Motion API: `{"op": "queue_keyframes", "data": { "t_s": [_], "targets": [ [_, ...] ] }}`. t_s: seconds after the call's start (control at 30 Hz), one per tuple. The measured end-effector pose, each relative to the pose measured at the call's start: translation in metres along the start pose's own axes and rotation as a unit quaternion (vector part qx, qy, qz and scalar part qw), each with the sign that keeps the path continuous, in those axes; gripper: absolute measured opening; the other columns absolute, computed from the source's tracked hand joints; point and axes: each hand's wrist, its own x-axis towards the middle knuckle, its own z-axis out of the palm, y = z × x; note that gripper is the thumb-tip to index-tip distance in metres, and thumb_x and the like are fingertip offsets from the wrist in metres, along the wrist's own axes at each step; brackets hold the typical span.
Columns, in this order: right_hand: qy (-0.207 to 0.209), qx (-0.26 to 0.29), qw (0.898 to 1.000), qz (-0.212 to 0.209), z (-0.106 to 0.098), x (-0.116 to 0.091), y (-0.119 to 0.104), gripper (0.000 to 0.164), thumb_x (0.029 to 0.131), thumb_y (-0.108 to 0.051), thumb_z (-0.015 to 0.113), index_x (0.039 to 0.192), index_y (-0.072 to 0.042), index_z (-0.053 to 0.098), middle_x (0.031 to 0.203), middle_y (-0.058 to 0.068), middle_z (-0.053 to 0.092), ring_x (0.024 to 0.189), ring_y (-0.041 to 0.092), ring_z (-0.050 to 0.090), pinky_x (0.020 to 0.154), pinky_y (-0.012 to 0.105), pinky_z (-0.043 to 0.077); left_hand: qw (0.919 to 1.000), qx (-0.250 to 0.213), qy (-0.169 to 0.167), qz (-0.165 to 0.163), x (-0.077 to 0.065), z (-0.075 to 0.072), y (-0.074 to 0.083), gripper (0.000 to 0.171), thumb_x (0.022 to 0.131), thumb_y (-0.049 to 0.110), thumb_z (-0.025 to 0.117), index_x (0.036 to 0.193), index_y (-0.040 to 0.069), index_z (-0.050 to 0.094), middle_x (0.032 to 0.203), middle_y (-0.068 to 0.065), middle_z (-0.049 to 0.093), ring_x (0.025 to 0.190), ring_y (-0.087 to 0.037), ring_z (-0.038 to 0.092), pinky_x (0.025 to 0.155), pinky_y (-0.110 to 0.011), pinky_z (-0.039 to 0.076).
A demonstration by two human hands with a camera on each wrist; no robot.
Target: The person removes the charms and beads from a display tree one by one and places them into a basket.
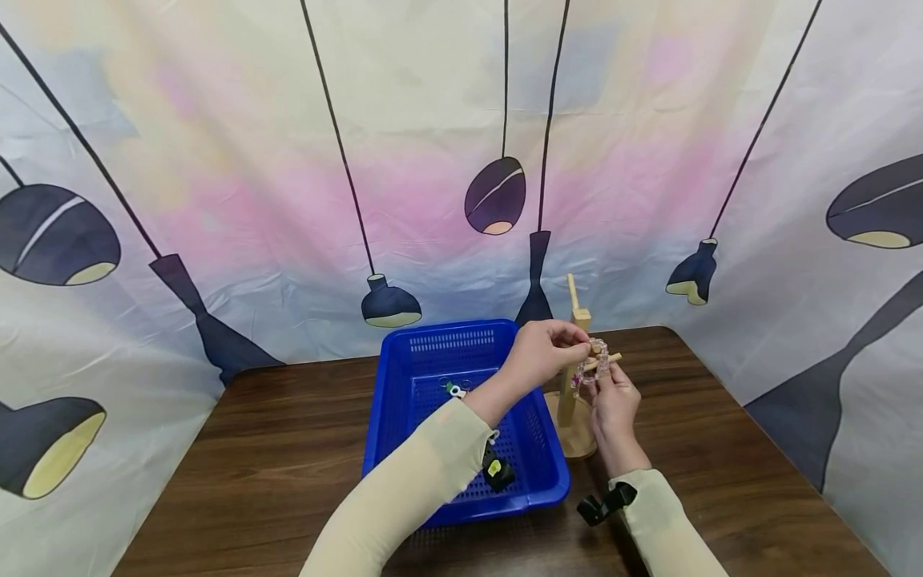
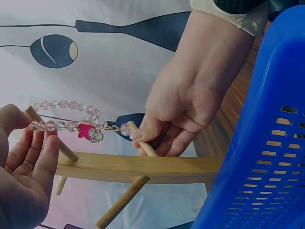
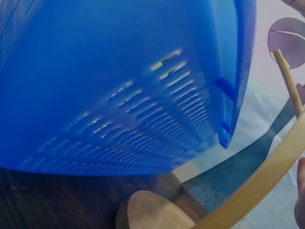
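A bracelet of clear pink beads, with a pink-hooded character charm, hangs from my left hand. The left fingertips pinch its beads right at the tip of an upper peg on a wooden stand. The loop overlaps that peg in the left wrist view. Lower down, my right hand grips another wooden peg between thumb and curled fingers. The bracelet's dangling end bead is beside the right thumb. In the right wrist view only bits of fingers show at the right edge.
A blue perforated basket stands left of the stand, under the left forearm. Small keychain-like items lie inside it. The stand's round wooden base rests on the dark wooden table, close by the basket. A printed curtain hangs behind.
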Motion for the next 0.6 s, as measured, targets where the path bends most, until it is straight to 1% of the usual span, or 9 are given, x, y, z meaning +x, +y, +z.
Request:
{"op": "queue_keyframes", "data": {
  "t_s": [0.13,0.37,0.5,0.6],
  "targets": [
    [0.004,-0.002,1.000,-0.012,-0.0003,0.0010,0.0020,0.039,0.103,-0.001,0.054,0.077,-0.020,0.077,0.073,-0.008,0.073,0.062,-0.001,0.062,0.055,0.011,0.048,1.0000,-0.005,-0.003,-0.001,-0.0011,-0.0016,0.0012,0.012,0.094,0.016,0.073,0.101,0.008,0.079,0.099,-0.011,0.079,0.076,-0.003,0.065,0.069,-0.017,0.049],
    [0.007,0.005,1.000,-0.014,0.0004,0.0007,0.0029,0.040,0.103,-0.001,0.053,0.077,-0.019,0.077,0.072,-0.008,0.073,0.061,0.001,0.064,0.057,0.011,0.051,0.9999,-0.007,-0.009,-0.003,-0.0037,-0.0026,0.0027,0.011,0.094,0.015,0.073,0.101,0.009,0.079,0.099,-0.010,0.079,0.074,0.001,0.061,0.068,-0.016,0.048],
    [0.003,0.007,1.000,-0.013,-0.0002,0.0005,0.0027,0.039,0.104,-0.002,0.053,0.079,-0.021,0.078,0.074,-0.008,0.075,0.063,0.001,0.067,0.056,0.012,0.052,0.9998,0.000,-0.019,-0.001,-0.0058,-0.0035,0.0042,0.010,0.095,0.014,0.073,0.101,0.009,0.079,0.099,-0.010,0.079,0.074,0.001,0.061,0.068,-0.016,0.048],
    [0.001,0.009,1.000,-0.011,-0.0004,0.0001,0.0024,0.039,0.104,-0.002,0.053,0.081,-0.021,0.078,0.077,-0.008,0.076,0.066,0.001,0.070,0.059,0.012,0.054,0.9997,0.004,-0.026,0.001,-0.0076,-0.0045,0.0049,0.010,0.095,0.014,0.072,0.102,0.010,0.079,0.099,-0.010,0.079,0.074,0.001,0.061,0.069,-0.016,0.048]
  ]
}}
